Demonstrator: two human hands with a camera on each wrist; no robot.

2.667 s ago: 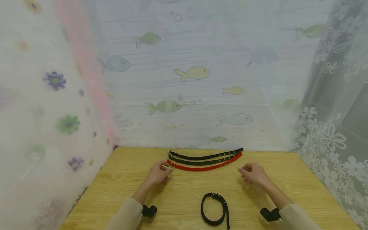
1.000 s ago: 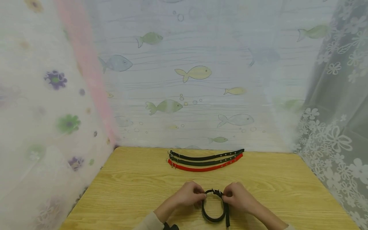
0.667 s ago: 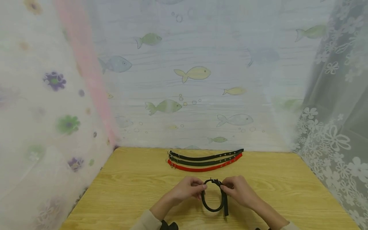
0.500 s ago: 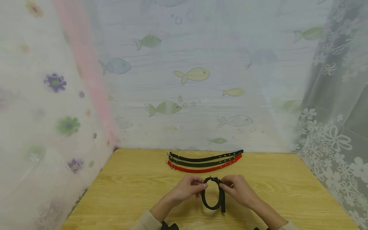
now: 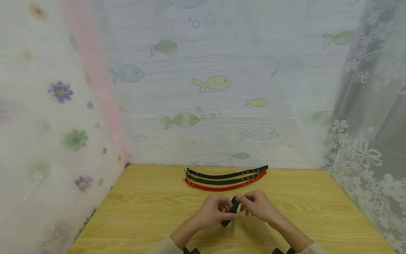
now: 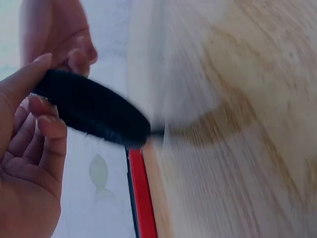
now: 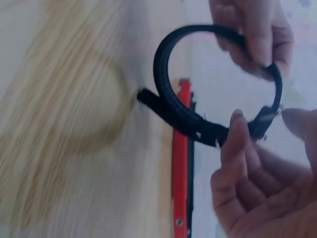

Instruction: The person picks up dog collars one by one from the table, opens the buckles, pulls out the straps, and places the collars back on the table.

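A black buckled collar [image 5: 233, 207], closed into a loop, is held up above the table between both hands. My left hand [image 5: 210, 212] pinches one side of it between thumb and fingers. At the buckle [image 7: 267, 117], my right hand [image 5: 259, 209] has its thumb and fingertips on the strap. The right wrist view shows the collar [image 7: 161, 67] as a round loop with its free strap end sticking out to the left. Seen edge-on in the left wrist view, the same collar [image 6: 94, 106] looks like a wide dark band.
Farther back on the wood-grain table [image 5: 152, 208] lie a black collar [image 5: 219, 176], a dark green collar [image 5: 219, 182] and a red collar [image 5: 219, 188], stretched out side by side, buckles left. Behind stands a fish-print curtain [image 5: 212, 106].
Both hands came in from the sides, took the looped collar and raised it off the table. In the last half second it has turned edge-on to the head view.
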